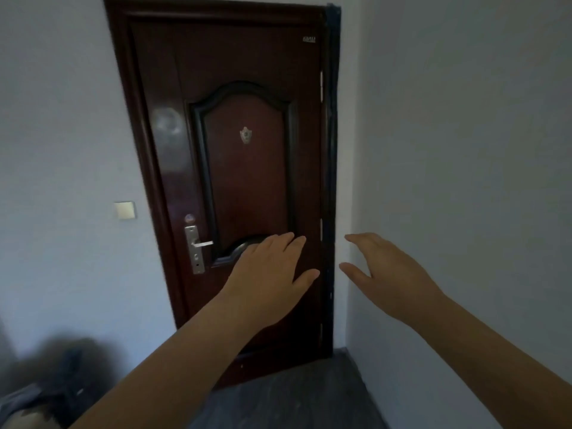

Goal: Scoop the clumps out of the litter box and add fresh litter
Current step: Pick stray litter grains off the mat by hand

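You face a dark-red door (247, 181) between pale walls (464, 150), your left hand (269, 274) raised before its lower panel and your right hand (393, 274) beside it, fingers (288, 241) loosely extended and holding nothing, silver handle (202, 243) left of them; where the litter box is you cannot tell.

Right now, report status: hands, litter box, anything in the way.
Left hand and right hand open, empty, held out. Litter box not in view. Closed door ahead, handle untouched.
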Demonstrator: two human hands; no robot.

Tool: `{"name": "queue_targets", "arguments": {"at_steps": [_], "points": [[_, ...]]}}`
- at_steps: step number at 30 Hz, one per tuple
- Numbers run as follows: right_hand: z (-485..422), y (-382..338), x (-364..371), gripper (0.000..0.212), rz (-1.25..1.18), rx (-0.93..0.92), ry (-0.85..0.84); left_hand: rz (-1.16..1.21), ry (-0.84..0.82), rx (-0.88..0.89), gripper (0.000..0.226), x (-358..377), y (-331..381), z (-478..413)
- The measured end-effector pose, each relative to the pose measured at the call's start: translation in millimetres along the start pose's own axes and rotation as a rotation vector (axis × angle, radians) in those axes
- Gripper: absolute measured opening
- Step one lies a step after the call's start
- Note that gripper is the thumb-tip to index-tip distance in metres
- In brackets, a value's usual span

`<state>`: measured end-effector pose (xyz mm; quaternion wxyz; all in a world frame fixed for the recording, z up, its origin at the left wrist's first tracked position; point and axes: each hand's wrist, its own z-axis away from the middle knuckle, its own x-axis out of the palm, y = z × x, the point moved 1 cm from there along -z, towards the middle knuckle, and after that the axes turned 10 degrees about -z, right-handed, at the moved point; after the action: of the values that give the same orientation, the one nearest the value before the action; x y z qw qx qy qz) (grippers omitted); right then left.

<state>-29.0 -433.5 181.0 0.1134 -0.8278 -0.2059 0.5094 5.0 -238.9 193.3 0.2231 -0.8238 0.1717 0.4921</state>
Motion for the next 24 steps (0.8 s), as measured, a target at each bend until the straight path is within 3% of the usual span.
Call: {"name": "queue_targets", "arguments": {"at_steps": [6, 12, 17, 24], "points": [[-28.2, 19.6, 5.4, 0.056, 0.136, 0.165, 0.106, 0.14, 0.054, 0.237, 0.063, 35.3, -2.9, -79.7], [-19.8, 8.8, -0.3, 0.053, 0.289, 0.51, 0.312, 0.248, 0.091, 0.545, 0.063, 57.9, -9.5, -137.9], [1.5, -13.8, 3.9, 0.055, 0.408, 0.719, 0.373, 0.305, 0.116, 0.697, 0.063, 65.7, -7.6, -150.2], [56.0, -47.1, 1.1, 0.056, 0.522, 0.871, 0.426, 0.425, 0.164, 0.872, 0.063, 55.1, 28.1, -127.1]]}}
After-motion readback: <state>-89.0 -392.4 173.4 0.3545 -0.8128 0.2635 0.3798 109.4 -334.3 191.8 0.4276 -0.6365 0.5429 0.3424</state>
